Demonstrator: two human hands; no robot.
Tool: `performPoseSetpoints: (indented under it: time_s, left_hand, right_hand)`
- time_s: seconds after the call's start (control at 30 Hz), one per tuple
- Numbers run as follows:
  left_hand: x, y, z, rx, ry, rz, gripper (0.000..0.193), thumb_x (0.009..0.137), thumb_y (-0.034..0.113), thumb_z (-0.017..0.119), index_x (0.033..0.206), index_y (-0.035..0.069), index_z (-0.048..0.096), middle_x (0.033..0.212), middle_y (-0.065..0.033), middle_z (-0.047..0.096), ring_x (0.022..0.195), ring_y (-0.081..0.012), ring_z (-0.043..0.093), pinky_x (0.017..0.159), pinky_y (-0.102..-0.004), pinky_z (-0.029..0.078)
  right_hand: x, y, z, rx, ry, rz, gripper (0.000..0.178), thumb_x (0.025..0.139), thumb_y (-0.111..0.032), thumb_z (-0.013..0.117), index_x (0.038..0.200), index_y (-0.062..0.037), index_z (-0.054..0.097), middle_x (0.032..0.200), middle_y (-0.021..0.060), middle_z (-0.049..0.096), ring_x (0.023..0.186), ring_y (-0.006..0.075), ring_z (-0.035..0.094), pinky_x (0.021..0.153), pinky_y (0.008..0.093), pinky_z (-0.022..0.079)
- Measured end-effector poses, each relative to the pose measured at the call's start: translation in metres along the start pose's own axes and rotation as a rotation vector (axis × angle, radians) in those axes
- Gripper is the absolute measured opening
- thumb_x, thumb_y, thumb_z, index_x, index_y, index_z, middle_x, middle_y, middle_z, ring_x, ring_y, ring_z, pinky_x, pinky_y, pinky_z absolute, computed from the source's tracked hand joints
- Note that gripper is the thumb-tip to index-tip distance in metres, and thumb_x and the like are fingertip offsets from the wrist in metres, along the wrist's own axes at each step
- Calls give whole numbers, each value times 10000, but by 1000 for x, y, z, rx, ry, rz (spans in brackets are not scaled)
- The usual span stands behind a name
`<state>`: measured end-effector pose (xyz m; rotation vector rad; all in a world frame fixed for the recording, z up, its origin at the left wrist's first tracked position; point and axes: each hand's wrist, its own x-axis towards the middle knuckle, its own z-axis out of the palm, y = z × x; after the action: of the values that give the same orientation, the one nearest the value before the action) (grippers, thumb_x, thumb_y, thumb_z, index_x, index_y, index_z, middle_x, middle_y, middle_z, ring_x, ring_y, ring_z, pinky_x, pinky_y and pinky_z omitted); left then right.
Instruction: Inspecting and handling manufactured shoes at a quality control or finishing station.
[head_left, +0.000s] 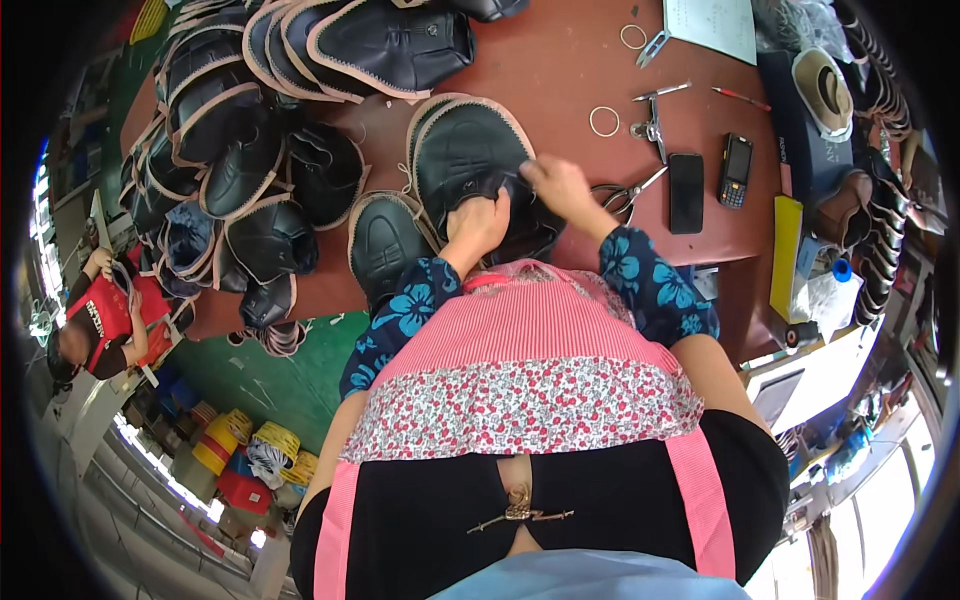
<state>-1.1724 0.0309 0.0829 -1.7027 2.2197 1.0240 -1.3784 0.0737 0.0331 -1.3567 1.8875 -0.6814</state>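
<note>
A black leather shoe upper with a pale stitched edge lies in front of me on the table, toe pointing away; another pale edge shows beneath it. Near its opening, my left hand is closed on the dark leather, thumb up. My right hand is at the upper's right side with curled, slightly blurred fingers at the edge; whatever they pinch is too small to make out. Another black upper rests just left of it. Scissors lie close to my right wrist.
Piles of black uppers cover the table's left and far left. On the right lie a phone, a keypad handheld, a metal tool, a red pen and a notebook. A person in red works at left.
</note>
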Motion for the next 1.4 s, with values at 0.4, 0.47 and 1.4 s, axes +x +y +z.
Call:
performPoseSetpoints:
  time_s: [0.4,0.47,1.4]
  left_hand:
    - [-10,3,5,35,3,25,729,1140,554,379,1154,-23,824,1143,-363,772,1098,-545,754,1038,-624,570]
    - [-8,2,5,37,4,8,739,1140,559,376,1128,-23,831,1116,-360,776,1085,-547,755,1034,-625,571]
    - [-100,-13,-40,202,410,477,440,1021,442,776,942,9,784,931,-162,751,968,-357,723,872,-503,556]
  right_hand:
    - [-11,-6,2,-420,-95,260,373,1073,-479,649,1092,-136,796,1008,222,812,977,466,787,889,580,638]
    - [-10,-4,-1,-415,-88,335,378,1070,-477,654,1100,-129,799,1077,200,811,1012,455,783,905,578,628]
    - [-18,0,3,-15,213,-115,368,1092,-432,649,1099,-84,769,943,294,767,880,485,778,792,583,610]
